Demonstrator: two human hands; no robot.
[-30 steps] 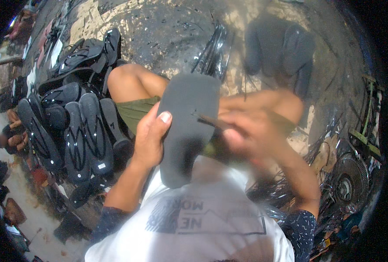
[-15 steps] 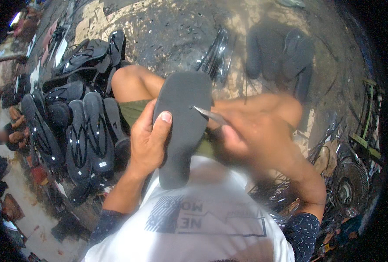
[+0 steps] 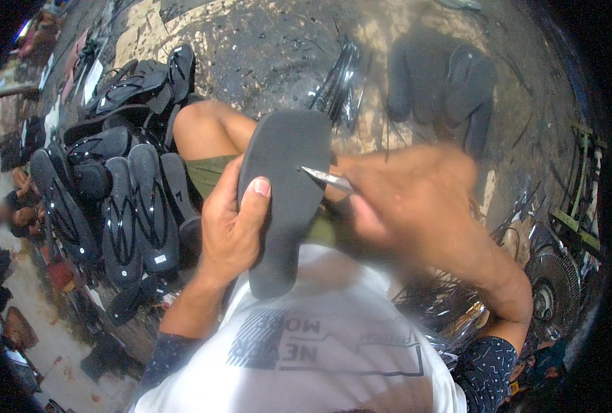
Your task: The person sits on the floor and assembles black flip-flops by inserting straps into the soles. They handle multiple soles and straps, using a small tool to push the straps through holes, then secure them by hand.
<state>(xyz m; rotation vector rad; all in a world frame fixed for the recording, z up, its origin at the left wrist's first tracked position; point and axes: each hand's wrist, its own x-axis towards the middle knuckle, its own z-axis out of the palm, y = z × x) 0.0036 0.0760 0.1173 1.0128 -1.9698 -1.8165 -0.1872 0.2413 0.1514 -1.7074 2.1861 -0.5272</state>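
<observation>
A black sandal sole [image 3: 285,199] is tilted upright in front of my shirt, its broad end away from me. My left hand [image 3: 233,224] is closed on its left edge, thumb pressed on the flat face. My right hand [image 3: 395,206], partly blurred, grips a pointed metal tool [image 3: 326,179]. The tool's tip touches the sole's face at a small dark spot right of centre. Its handle is hidden in my fist, so its exact kind does not show.
Finished black flip-flops [image 3: 140,206] with shiny straps are piled at my left. Loose black straps [image 3: 340,82] lie on the stained floor ahead. More soles [image 3: 450,82] sit at the far right, and a round black fan [image 3: 554,292] stands at the right edge.
My right elbow has swung outward to the right, and the tool has turned slightly at the same spot on the sole. The small dark nub by its tip shows less now.
</observation>
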